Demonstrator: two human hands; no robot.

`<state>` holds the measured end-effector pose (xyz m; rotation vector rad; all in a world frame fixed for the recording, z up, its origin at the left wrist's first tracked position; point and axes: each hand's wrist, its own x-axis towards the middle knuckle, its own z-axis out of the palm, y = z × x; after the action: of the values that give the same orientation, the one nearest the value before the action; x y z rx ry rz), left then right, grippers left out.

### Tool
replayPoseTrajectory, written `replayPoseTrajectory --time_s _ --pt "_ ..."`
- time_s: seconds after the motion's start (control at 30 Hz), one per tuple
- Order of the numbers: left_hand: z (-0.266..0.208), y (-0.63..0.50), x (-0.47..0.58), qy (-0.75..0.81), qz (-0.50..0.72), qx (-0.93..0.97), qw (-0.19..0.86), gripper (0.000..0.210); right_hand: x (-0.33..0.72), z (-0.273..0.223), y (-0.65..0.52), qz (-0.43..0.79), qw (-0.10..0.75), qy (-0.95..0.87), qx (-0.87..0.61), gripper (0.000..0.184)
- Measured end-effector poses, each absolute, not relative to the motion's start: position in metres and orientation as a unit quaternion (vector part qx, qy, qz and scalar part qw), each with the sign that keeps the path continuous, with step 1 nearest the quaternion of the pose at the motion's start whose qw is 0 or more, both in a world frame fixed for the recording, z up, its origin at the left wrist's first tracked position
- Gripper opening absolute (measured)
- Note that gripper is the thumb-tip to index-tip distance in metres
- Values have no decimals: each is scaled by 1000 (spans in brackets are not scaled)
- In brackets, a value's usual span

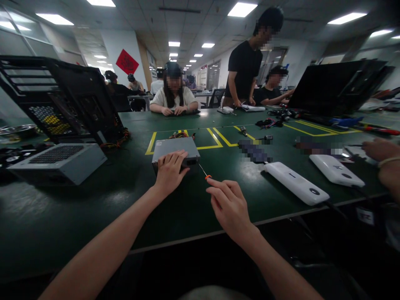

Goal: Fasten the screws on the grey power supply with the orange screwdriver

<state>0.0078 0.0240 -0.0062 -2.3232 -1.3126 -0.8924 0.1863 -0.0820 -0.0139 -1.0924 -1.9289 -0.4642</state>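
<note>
A grey computer power supply (173,146) lies on the green table in front of me, with bundled cables (181,134) at its far side. My left hand (171,168) rests on its top with the fingers stretched out and the thumb by the near edge. In my right hand (227,200) is a screwdriver (208,177) with an orange handle, most of which my closed fingers hide. Its thin shaft slants up and left to the unit's right end, near the socket. I cannot tell whether the tip touches a screw.
At left stand a black computer case (75,100) and a second power supply (62,162). White power banks (296,182) and a pixelated phone (254,151) lie at right. Loose cables (269,123) and a monitor (337,87) sit farther back. A neighbour's hand (379,149) is at right; several people work beyond.
</note>
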Motion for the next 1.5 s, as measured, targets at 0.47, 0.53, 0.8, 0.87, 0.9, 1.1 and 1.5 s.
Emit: replayPoseTrajectory --time_s 0.47,0.53,0.8,0.87,0.9,1.1,1.5 --pt "-5 24 11 -464 -340 -804 149 33 176 -8 -88 -151 415 -775 -453 14" --pt "-5 24 13 -470 -346 -798 152 30 175 -7 -86 -126 432 -761 -467 15" --pt "-5 25 14 -472 -352 -792 162 28 174 -6 -84 -124 421 -776 -453 13" --pt "-5 25 14 -475 -351 -791 164 28 177 -5 -84 -114 429 -763 -471 9" --pt "-4 25 15 -476 -349 -790 165 27 178 -5 -83 -109 437 -752 -482 11" --pt "-1 23 16 -474 -335 -794 180 27 181 -4 -82 -140 423 -768 -460 17" --pt "7 22 19 -474 -306 -799 210 29 180 -7 -80 -119 447 -746 -479 13"
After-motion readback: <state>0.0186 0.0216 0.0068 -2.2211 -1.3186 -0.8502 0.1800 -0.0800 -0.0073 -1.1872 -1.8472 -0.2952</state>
